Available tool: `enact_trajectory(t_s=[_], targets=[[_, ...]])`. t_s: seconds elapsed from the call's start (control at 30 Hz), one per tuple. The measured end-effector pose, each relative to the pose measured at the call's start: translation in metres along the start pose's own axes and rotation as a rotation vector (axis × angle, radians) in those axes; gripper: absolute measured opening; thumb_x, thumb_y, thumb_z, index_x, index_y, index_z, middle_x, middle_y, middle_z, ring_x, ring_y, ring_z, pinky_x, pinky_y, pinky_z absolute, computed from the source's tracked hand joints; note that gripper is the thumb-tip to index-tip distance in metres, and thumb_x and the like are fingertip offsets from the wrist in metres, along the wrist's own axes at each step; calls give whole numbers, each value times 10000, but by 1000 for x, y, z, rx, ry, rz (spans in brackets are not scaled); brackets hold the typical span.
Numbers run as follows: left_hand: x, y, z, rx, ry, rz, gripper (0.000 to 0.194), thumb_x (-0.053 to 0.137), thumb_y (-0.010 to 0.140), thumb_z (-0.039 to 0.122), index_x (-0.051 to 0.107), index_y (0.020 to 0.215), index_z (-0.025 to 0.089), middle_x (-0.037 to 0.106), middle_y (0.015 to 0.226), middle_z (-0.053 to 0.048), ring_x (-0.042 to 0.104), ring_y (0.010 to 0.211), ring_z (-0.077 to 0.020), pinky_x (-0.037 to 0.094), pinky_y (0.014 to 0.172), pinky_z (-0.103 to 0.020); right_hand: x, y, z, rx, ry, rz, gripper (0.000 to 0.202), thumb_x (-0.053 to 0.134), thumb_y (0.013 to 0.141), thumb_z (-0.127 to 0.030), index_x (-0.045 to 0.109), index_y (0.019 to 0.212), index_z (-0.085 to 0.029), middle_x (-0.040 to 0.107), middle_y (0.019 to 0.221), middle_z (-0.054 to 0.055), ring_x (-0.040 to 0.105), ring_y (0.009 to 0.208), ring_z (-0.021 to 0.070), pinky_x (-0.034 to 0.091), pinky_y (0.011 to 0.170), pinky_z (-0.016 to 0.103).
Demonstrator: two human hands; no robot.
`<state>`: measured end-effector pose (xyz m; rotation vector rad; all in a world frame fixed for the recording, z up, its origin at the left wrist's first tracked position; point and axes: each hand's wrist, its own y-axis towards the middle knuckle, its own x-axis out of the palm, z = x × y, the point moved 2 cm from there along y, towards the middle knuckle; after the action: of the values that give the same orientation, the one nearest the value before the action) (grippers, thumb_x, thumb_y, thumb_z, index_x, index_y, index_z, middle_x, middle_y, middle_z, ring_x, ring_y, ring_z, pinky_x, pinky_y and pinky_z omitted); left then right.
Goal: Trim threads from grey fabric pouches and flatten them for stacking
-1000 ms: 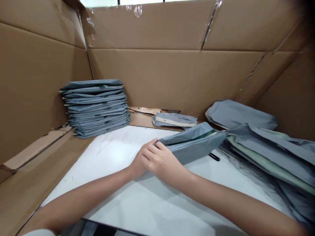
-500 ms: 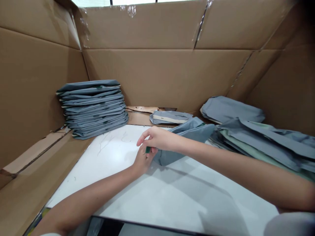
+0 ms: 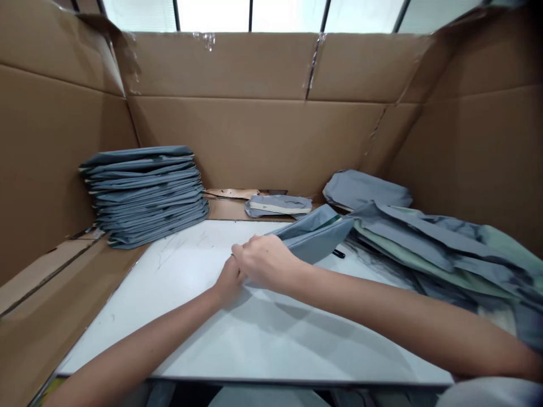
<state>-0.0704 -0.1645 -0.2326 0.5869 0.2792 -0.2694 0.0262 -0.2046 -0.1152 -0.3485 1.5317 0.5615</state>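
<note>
A blue-grey fabric piece [image 3: 316,243] with a dark green strip along its inside edge is held slightly above the white tabletop [image 3: 203,333]. My right hand [image 3: 267,260] is closed round its near left end. Just below and to the left, my left hand [image 3: 230,280] is closed at the same end, touching the right one. Its fingertips and whatever lies between them are mostly hidden. The far end of the fabric opens out to the right like a pouch. A small black object [image 3: 338,254] shows beneath that end, mostly covered.
A tall stack of folded blue-grey fabric pieces [image 3: 146,198] stands at the left rear. At the back lies a flat grey piece with a pale strip [image 3: 278,204]. Loose grey and green fabric [image 3: 424,243] heaps up on the right. Cardboard walls [image 3: 237,135] enclose the table.
My right hand has turned over and closed on the fabric's end, covering the green bit seen there before. The view has tilted up and shifted right. The black object has come into sight.
</note>
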Motion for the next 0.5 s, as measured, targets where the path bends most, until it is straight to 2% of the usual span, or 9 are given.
enact_trajectory(t_s=[0.13,0.2,0.37,0.5], targets=[[-1,7,0,23,154,-4,267,409,860,345,569,809,137,596,864,-64,531,806,-161,435,744,-288,-7,-1,14,105,-114,39,298,301,849,-278,575,836,-160,614,730,61,510,642,90,208,569,189],[-1,9,2,44,224,-11,281,385,874,348,548,779,139,584,811,-47,517,750,-137,423,705,-260,-7,-3,19,164,-105,68,303,305,847,-295,574,801,-164,606,703,40,480,614,71,161,562,193],[0,9,8,106,228,-33,283,326,909,321,536,829,149,596,856,-39,523,785,-117,409,720,-229,-11,-3,24,197,-84,160,292,341,823,-321,560,713,-161,580,662,14,396,566,46,103,558,211],[-2,9,8,140,255,-23,289,315,916,317,505,777,149,586,813,-32,522,759,-110,398,699,-222,-16,-1,27,210,-62,189,284,368,806,-342,538,673,-158,548,621,-1,281,521,35,91,560,210]])
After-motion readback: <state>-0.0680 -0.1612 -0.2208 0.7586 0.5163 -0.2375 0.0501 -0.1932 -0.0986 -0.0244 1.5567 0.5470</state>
